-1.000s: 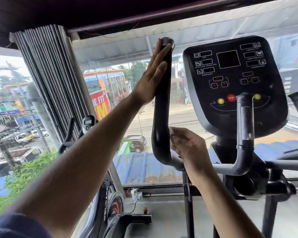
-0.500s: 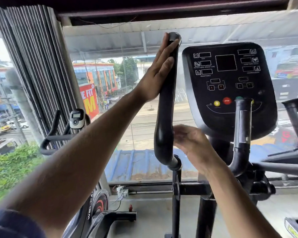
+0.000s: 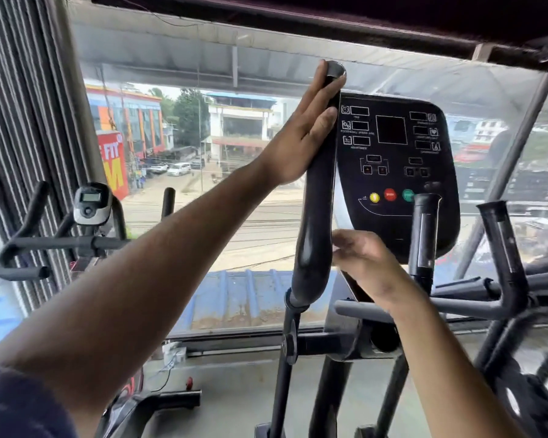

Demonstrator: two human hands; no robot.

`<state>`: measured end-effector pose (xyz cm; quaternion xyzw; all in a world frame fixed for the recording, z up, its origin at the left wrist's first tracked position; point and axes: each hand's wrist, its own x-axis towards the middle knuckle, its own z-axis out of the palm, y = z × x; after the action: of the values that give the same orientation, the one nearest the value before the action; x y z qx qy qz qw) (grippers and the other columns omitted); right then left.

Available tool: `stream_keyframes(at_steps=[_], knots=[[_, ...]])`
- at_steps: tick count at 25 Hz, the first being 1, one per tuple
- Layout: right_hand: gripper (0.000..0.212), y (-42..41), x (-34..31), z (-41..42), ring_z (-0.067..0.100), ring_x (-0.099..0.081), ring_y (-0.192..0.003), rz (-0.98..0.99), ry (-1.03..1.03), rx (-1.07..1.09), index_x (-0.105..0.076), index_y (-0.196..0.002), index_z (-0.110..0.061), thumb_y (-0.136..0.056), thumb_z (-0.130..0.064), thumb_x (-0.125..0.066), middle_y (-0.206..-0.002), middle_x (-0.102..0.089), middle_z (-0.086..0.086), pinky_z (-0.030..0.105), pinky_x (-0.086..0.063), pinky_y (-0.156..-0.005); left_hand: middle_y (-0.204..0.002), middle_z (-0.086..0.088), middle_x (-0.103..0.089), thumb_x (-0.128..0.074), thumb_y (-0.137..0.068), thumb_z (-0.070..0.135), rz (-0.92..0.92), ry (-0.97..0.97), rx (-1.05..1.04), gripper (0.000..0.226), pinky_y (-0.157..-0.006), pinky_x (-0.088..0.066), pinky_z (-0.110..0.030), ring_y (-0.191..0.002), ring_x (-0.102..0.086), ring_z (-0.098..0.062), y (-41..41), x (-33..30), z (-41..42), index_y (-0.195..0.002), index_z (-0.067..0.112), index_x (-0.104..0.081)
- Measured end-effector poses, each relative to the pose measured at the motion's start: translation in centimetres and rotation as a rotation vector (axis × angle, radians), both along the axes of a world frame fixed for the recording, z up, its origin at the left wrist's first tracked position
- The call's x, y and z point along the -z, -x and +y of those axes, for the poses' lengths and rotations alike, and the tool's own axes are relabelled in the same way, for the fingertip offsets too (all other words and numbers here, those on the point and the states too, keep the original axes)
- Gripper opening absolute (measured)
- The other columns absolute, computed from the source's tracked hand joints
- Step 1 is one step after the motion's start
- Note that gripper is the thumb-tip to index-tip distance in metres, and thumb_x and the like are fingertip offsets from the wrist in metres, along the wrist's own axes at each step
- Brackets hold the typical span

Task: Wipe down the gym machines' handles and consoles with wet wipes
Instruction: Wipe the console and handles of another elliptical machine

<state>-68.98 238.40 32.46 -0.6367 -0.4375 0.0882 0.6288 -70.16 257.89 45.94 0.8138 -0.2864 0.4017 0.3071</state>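
Here, in the head view, the left hand (image 3: 301, 134) lies flat with straight fingers against the upper part of the handle (image 3: 317, 197), steadying it near its capped top. The right hand (image 3: 364, 263) is curled beside the handle's lower bend; a wipe is probably in it, but none shows, so I cannot tell what it holds. The handle looks rigid, smooth and glossy, likely slick once wet, so bracing it high while rubbing low suits it. The console (image 3: 393, 159) stands just behind, flat and button-studded; light pressure seems wise there.
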Motion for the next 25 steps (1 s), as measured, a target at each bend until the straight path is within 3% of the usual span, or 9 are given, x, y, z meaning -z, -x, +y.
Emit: stream_keyframes(at_steps=[2, 4, 6, 8, 12, 17, 20, 22, 25], knots=[[0.020, 2.0, 0.3, -1.7, 0.014, -0.073, -0.093, -0.206, -0.141, 0.361, -0.077, -0.107, -0.018, -0.093, -0.007, -0.068, -0.101, -0.078, -0.001, 0.023, -0.055, -0.083, -0.173, -0.018, 0.003, -0.033, -0.114, 0.018, -0.006, 0.019, 0.027, 0.051, -0.121, -0.006, -0.011, -0.158, 0.001, -0.015, -0.1, 0.3, -0.1, -0.161, 0.002, -0.027], [0.020, 4.8, -0.8, -2.6, 0.017, -0.072, -0.086, -0.638, -0.178, 0.690, -0.077, -0.109, -0.013, -0.095, -0.007, -0.064, -0.101, -0.077, -0.004, 0.026, -0.056, -0.078, -0.173, -0.015, 0.003, -0.033, -0.114, 0.020, -0.006, 0.046, 0.052, 0.051, -0.120, -0.006, -0.008, -0.158, 0.001, -0.012, -0.2, 0.4, -0.1, -0.162, 0.003, -0.027], [0.022, 7.6, -2.9, -1.9, 0.024, -0.068, -0.082, -1.114, -0.136, 0.801, -0.077, -0.106, -0.001, -0.094, 0.004, -0.060, -0.105, -0.076, 0.003, 0.032, -0.054, -0.079, -0.174, -0.015, 0.004, -0.033, -0.114, 0.021, 0.000, 0.065, 0.073, 0.052, -0.122, -0.006, -0.011, -0.160, 0.001, -0.018, -0.4, 0.4, -0.1, -0.162, 0.003, -0.027], [0.023, 9.3, -4.2, 0.4, 0.029, -0.066, -0.087, -1.335, -0.054, 0.778, -0.077, -0.105, 0.002, -0.094, 0.008, -0.058, -0.110, -0.075, 0.006, 0.034, -0.053, -0.084, -0.173, -0.016, 0.003, -0.035, -0.113, 0.023, -0.016, 0.068, 0.090, 0.053, -0.127, -0.009, -0.021, -0.160, 0.000, -0.022, -0.5, 0.5, -0.1, -0.161, 0.003, -0.029], [0.031, 10.5, -1.2, 3.3, 0.031, -0.058, -0.093, -1.373, 0.253, 0.787, -0.076, -0.111, -0.003, -0.087, 0.013, -0.064, -0.110, -0.074, 0.002, 0.041, -0.052, -0.082, -0.174, -0.015, 0.001, -0.035, -0.112, 0.029, -0.021, 0.069, 0.075, 0.055, -0.131, -0.012, -0.042, -0.161, -0.002, -0.027, -0.9, 0.9, 0.1, -0.161, 0.005, -0.029], [0.030, 12.4, 3.8, 2.9, 0.028, -0.057, -0.090, -1.263, 0.320, 0.859, -0.075, -0.113, -0.006, -0.090, 0.009, -0.064, -0.114, -0.073, 0.001, 0.045, -0.051, -0.077, -0.174, -0.014, 0.003, -0.032, -0.111, 0.038, 0.003, 0.053, 0.081, 0.061, -0.130, -0.015, -0.039, -0.161, -0.004, -0.026, -0.2, 1.0, 0.4, -0.162, 0.004, -0.027], [0.025, 13.7, 6.9, 2.4, 0.020, -0.061, -0.102, -1.091, 0.242, 0.830, -0.076, -0.111, -0.007, -0.094, 0.003, -0.062, -0.116, -0.073, -0.002, 0.041, -0.053, -0.086, -0.174, -0.009, 0.006, -0.029, -0.106, 0.053, 0.039, 0.031, 0.017, 0.072, -0.129, -0.016, -0.051, -0.161, -0.002, -0.026, 0.9, 0.6, 0.5, -0.165, 0.011, -0.022], [0.026, 14.9, 7.8, 1.6, 0.017, -0.064, -0.109, -0.989, 0.103, 0.932, -0.078, -0.109, -0.006, -0.091, 0.007, -0.064, -0.118, -0.073, -0.002, 0.041, -0.053, -0.088, -0.175, -0.001, 0.006, -0.030, -0.105, 0.058, 0.086, 0.039, -0.032, 0.073, -0.128, -0.010, -0.058, -0.161, 0.003, -0.021, 2.2, 1.2, -0.4, -0.165, 0.017, -0.023], [0.026, 15.7, 6.7, 1.7, 0.026, -0.068, -0.102, -0.938, -0.105, 1.140, -0.076, -0.112, -0.002, -0.092, 0.008, -0.063, -0.115, -0.067, 0.009, 0.040, -0.056, -0.084, -0.175, 0.002, 0.002, -0.035, -0.106, 0.059, 0.033, -0.052, -0.076, 0.070, -0.129, -0.002, -0.055, -0.160, 0.008, -0.017, 4.0, 2.8, -2.2, -0.164, 0.020, -0.028]])
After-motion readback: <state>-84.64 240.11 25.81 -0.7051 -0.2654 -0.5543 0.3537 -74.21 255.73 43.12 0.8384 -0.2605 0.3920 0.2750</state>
